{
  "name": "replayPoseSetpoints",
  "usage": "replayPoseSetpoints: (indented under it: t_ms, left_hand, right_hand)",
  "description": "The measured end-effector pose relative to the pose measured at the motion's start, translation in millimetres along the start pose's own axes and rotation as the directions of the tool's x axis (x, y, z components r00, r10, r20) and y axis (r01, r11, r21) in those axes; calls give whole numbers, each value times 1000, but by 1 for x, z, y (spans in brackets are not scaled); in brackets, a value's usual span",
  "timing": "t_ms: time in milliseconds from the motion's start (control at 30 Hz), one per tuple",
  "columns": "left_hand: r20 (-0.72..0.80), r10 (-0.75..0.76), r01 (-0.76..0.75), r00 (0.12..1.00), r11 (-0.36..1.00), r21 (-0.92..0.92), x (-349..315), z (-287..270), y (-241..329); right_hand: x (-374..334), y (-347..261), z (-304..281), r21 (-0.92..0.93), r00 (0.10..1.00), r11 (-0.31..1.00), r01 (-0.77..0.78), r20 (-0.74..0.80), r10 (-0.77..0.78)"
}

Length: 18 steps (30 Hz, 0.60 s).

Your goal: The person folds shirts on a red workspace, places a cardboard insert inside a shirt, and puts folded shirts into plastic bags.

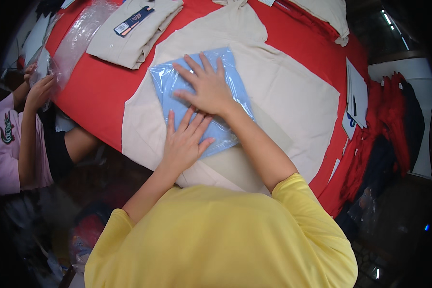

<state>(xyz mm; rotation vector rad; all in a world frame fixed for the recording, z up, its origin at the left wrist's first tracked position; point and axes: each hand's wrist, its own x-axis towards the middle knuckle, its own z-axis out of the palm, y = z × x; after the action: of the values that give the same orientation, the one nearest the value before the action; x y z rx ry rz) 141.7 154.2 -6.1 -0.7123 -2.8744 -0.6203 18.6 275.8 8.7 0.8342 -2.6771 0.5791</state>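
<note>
A light blue folded piece of clothing in a clear plastic bag (234,74) lies flat in front of me. My right hand (207,89) presses on its upper part, palm down and fingers spread. My left hand (185,144) lies on the lower left part, fingers stretched out and their tips close to the right wrist. Neither hand grips anything. Underneath, a cream-coloured garment (293,91) is spread out over the red-covered table (98,93). A darker beige flat piece (233,168) shows below the bag, partly covered by it and by my right arm.
At the far left sits a folded beige garment (129,36) with a dark tag, beside loose clear plastic (84,31). Another person's hands (41,89) hold plastic at the left edge. White papers with a pen (356,96) and red and dark garments (391,115) are at the right.
</note>
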Motion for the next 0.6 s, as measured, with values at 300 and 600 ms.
replayPoseSetpoints:
  t_ms: [300,600]
  left_hand:
    - [-76,-10,12,997,1000,24,-1,3,4]
    - [-85,0,4,996,999,53,-5,8,2]
  right_hand:
    - [-95,-15,-68,106,995,993,-52,-80,60]
    - [-119,-25,-30,-111,960,957,-268,-120,254]
